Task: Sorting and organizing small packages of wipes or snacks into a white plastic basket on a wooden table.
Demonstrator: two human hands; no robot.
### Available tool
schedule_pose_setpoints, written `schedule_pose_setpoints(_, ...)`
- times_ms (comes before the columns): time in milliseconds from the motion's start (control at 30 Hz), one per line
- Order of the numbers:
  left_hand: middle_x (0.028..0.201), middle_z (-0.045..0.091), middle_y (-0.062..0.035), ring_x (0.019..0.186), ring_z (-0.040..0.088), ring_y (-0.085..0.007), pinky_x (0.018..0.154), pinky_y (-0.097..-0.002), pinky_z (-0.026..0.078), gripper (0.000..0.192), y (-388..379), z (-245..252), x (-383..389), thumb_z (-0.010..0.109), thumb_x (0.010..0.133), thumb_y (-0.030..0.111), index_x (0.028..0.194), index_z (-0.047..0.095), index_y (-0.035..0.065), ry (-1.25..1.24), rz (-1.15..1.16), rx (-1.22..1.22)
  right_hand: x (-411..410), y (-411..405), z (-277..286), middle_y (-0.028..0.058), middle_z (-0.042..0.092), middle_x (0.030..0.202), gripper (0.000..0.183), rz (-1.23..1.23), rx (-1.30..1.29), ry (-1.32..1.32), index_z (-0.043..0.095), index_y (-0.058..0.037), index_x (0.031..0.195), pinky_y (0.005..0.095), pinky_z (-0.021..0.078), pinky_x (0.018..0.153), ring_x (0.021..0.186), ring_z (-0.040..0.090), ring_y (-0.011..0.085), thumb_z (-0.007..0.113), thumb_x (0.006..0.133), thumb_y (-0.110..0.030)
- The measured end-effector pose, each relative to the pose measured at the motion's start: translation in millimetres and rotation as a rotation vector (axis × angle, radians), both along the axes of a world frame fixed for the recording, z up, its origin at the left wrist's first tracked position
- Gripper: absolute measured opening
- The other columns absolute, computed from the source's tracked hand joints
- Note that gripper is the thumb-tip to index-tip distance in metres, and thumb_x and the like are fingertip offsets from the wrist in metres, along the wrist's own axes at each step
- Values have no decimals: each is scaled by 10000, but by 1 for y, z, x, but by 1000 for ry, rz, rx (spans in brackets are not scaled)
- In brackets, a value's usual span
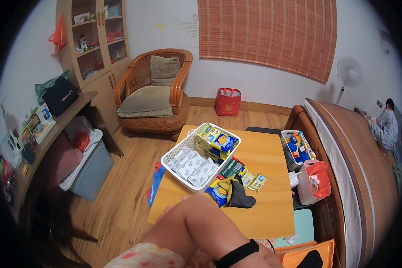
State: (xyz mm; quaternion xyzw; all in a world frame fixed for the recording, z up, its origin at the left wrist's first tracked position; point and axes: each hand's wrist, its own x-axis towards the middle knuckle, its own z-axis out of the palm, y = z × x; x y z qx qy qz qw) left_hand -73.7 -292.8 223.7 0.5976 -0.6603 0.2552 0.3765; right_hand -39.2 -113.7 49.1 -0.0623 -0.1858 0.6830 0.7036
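Note:
A bare bent arm (207,217) with a black strap (239,253) crosses the bottom of the view, its elbow over the near edge of the wooden table (264,214). Small fingertip-like shapes (168,210) show beyond the elbow; which hand they belong to is unclear. Neither of my hands shows clearly. Past the elbow, a white plastic basket (178,183) holds silvery-white packets (191,165) and yellow-and-blue snack packs (222,142). Beside it lie a dark green packet (232,167), a grey-and-yellow cloth item (239,196), a blue snack pack (217,194) and small yellow packets (258,182).
Right of the table stand a basket of toy bricks (298,147), a red-lined bin (308,187) and a bed (358,160) with a person (387,127) on it. A rattan armchair (150,97) and red bag (228,102) stand beyond; a desk (58,125) runs along the left.

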Motion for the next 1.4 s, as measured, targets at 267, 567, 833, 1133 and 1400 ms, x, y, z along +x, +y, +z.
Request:
schedule_pose_setpoints(267,744,603,-129,636,602,-346,552,-459,460,258,-1,3,2,570,855,311,763,586,71,47,-25,17,5,4,-2,126,658,1044,345,62,62,74,599,-30,1118,351,505,866,962,633,242,491,999,-335)
schedule_pose_setpoints(567,762,612,-130,654,607,-351,564,-464,466,254,3,7,2,570,862,317,797,596,74,104,-47,19,11,10,-11,137,657,1074,391,180,191,161,580,-25,1151,352,505,891,987,633,247,463,1015,-373)
schedule_pose_setpoints(833,778,621,-131,669,612,-355,575,-468,472,253,10,11,5,569,869,323,827,606,76,171,-81,26,14,27,-16,147,656,1100,433,360,377,275,564,-21,1181,354,505,914,1009,632,251,439,1029,-407)
schedule_pose_setpoints(1133,797,631,-132,687,618,-360,587,-473,478,254,16,22,7,569,876,328,861,616,79,251,-123,37,1,4,68,253,599,1245,536,161,-7,295,576,-15,1199,492,443,1020,1163,590,360,381,1028,-484)
schedule_pose_setpoints(1400,800,636,-133,692,620,-362,590,-475,483,257,7,17,2,571,872,327,876,623,76,312,-149,79,-4,-11,94,273,572,1298,581,45,9,423,581,-14,1203,545,404,1048,1217,561,387,369,1021,-524)
